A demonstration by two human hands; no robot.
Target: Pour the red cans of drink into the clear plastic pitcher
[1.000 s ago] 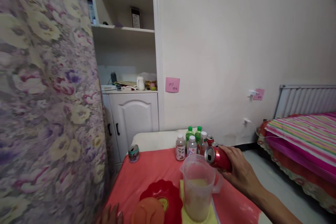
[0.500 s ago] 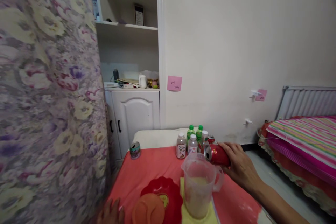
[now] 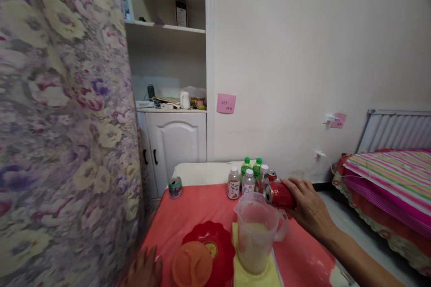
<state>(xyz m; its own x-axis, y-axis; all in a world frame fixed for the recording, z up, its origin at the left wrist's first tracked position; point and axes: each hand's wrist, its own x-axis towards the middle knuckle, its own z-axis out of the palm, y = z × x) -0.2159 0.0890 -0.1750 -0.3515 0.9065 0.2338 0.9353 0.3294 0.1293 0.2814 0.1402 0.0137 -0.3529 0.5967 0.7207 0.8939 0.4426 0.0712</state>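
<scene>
My right hand (image 3: 308,206) is wrapped around a red drink can (image 3: 281,195), tipped onto its side with the opened top facing left. The can is just above the right rim of a translucent plastic jug (image 3: 256,244), which holds some cloudy pale liquid. Whether anything flows from the can I cannot tell. Beneath the jug lies a yellow cloth (image 3: 240,273). Left of it is a red scalloped plate (image 3: 224,237), partly covered by an orange divided bowl (image 3: 191,267). My left hand (image 3: 144,269) rests with fingers apart at the table's left edge.
Behind the jug stand several bottles, among them a clear white-capped bottle (image 3: 233,184) and a green-capped bottle (image 3: 247,166). Another red can (image 3: 272,174) is beside them. A small tin (image 3: 175,187) sits at the back left of the red-covered table (image 3: 198,202). A floral curtain (image 3: 67,121) hangs left.
The view has shifted slightly. My right hand still holds the tilted can beside the jug's rim, and my left hand stays at the table's edge.
</scene>
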